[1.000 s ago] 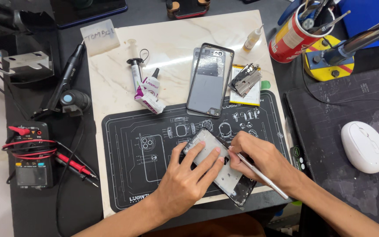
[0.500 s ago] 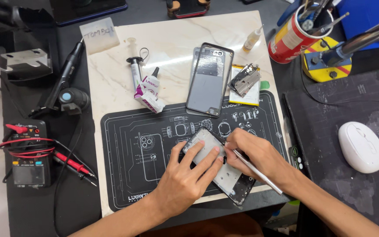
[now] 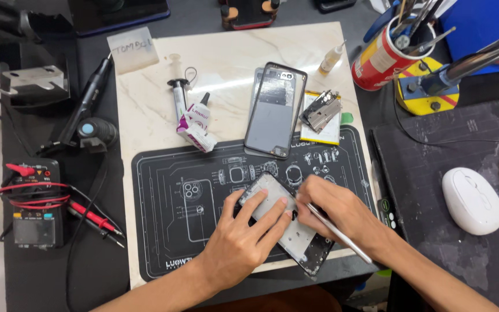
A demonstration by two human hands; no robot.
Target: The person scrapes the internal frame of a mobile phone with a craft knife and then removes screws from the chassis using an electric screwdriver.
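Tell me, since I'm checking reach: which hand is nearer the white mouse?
Right. The right hand works on the phone just left of the mouse; the left hand lies farther left, across the phone.

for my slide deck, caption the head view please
Left hand steadies an opened phone on a repair mat; right hand holds metal tweezers.

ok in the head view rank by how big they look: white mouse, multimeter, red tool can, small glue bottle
1. multimeter
2. white mouse and red tool can: look about alike, the can partly cut off, so unranked
3. small glue bottle, clearly smallest
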